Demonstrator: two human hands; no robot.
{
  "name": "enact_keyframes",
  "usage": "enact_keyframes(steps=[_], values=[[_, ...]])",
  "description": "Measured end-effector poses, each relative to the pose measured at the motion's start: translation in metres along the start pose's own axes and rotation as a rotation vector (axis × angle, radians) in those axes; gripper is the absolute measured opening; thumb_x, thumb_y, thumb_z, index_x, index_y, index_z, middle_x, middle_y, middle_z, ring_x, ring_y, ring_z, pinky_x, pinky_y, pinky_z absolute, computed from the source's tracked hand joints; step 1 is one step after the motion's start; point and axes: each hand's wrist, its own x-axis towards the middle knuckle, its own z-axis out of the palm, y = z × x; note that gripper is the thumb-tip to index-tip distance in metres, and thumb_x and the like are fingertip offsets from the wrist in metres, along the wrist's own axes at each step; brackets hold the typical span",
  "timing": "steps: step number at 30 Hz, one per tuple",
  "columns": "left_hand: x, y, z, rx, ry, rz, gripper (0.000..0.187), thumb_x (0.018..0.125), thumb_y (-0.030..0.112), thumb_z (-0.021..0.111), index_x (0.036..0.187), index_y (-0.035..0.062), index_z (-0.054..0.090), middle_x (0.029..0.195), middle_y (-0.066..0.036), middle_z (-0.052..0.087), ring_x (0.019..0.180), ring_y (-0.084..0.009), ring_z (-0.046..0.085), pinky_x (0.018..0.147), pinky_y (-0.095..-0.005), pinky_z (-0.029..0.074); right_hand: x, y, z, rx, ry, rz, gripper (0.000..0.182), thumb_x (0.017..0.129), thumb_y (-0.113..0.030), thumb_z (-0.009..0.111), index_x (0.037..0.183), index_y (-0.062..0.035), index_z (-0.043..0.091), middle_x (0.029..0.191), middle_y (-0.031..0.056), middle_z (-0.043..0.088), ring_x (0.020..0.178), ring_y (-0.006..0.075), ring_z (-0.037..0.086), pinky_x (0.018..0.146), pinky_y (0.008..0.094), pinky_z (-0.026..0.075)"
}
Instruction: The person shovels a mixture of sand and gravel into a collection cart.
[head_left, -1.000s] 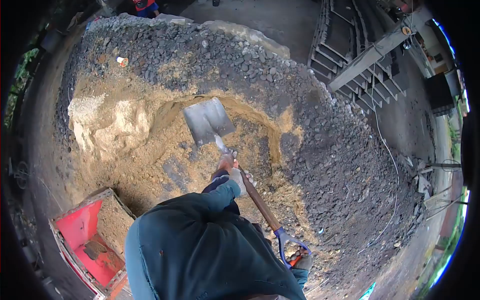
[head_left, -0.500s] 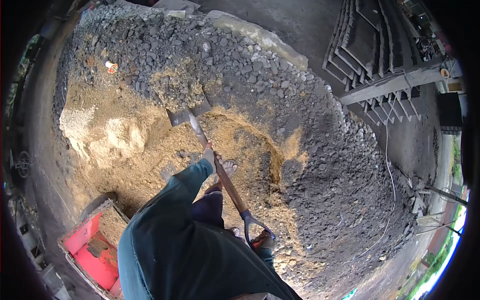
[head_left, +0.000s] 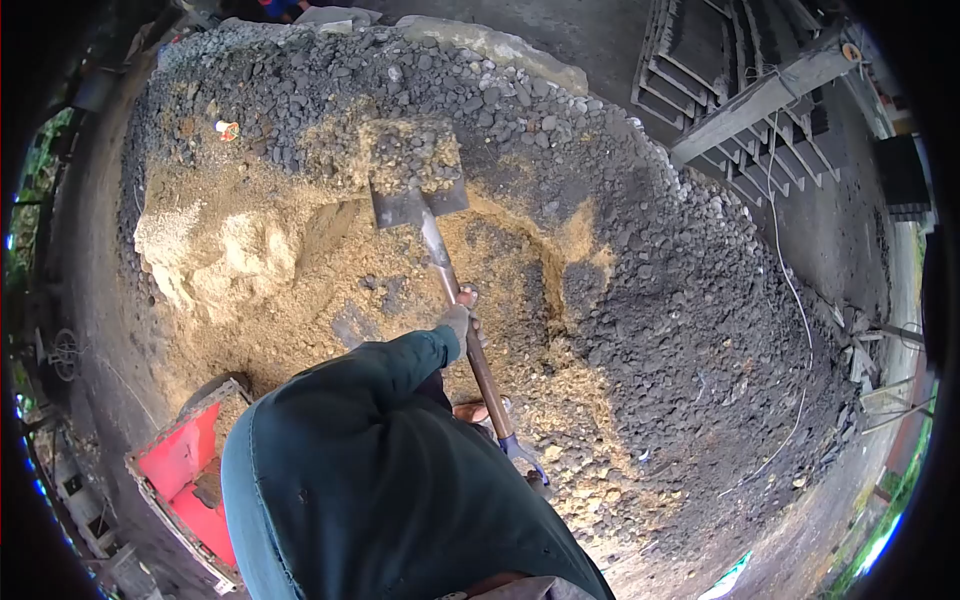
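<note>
A shovel [head_left: 483, 375] slants across the middle of the view, its metal blade [head_left: 400, 207] at the upper end under a load of gravel and sand [head_left: 412, 155]. My left hand [head_left: 464, 318] is wrapped round the shaft below the blade. At the dark grip of the shovel, my right hand [head_left: 540, 483] is mostly hidden behind my clothing; only a small part shows against the grip. Pale sand [head_left: 240, 255] lies left of the blade and dark gravel [head_left: 680, 350] to the right.
A red-sided cart [head_left: 185, 460] with a wheel stands at the lower left. Concrete slabs [head_left: 490, 45] edge the pile at the top. A post [head_left: 760, 95] and stacked frames are at the upper right. A pale cord [head_left: 790, 290] crosses the gravel. My foot [head_left: 475, 411] is beside the shaft.
The loaded blade has moved right and slightly up in the view, with my left hand moving right along with it. My right hand has become mostly hidden behind my clothing.
</note>
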Motion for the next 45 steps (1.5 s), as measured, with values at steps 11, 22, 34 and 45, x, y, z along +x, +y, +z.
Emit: enact_keyframes(steps=[11,22,34,45], values=[[-0.174,-0.29,0.109,0.987,-0.445,-0.265,0.033,0.085,0.029,0.072,0.099,0.0033,0.057,0.066,-0.002,0.051,0.053,-0.0144,0.051,0.047,-0.0326,0.049,-0.029,0.072,-0.182,0.154,0.133,-0.004,0.01,0.086,-0.014,0.05,0.08,-0.0077,0.055,0.057,0.0053,0.046,0.045,0.0219,0.051,0.042,0.0426,0.048],[-0.128,-0.228,0.079,0.371,-0.441,-0.316,0.023,0.089,0.023,0.066,0.099,0.0066,0.053,0.076,-0.005,0.049,0.062,-0.022,0.053,0.058,-0.0388,0.054,-0.027,0.087,-0.258,0.18,0.243,0.04,0.012,0.087,-0.014,0.049,0.078,-0.0088,0.054,0.056,0.0053,0.046,0.045,0.0221,0.052,0.044,0.0425,0.049],[0.072,0.179,-0.031,-0.215,-0.079,0.105,0.018,0.096,0.028,0.045,0.085,0.0145,0.048,0.059,0.0,0.043,0.047,-0.0191,0.045,0.051,-0.0443,0.047,-0.017,-0.027,0.15,-0.154,-0.159,-0.558,0.014,0.083,-0.011,0.054,0.096,-0.0056,0.054,0.068,0.0072,0.051,0.043,0.0201,0.053,0.037,0.0357,0.048],[0.161,0.216,-0.063,-0.105,-0.01,0.244,0.02,0.097,0.031,0.035,0.096,0.0147,0.046,0.064,-0.003,0.043,0.049,-0.0236,0.048,0.048,-0.0489,0.046,0.014,-0.015,0.203,-0.171,-0.219,0.008,0.012,0.084,-0.013,0.056,0.092,-0.005,0.058,0.061,0.0054,0.053,0.051,0.0234,0.056,0.049,0.0421,0.052]])
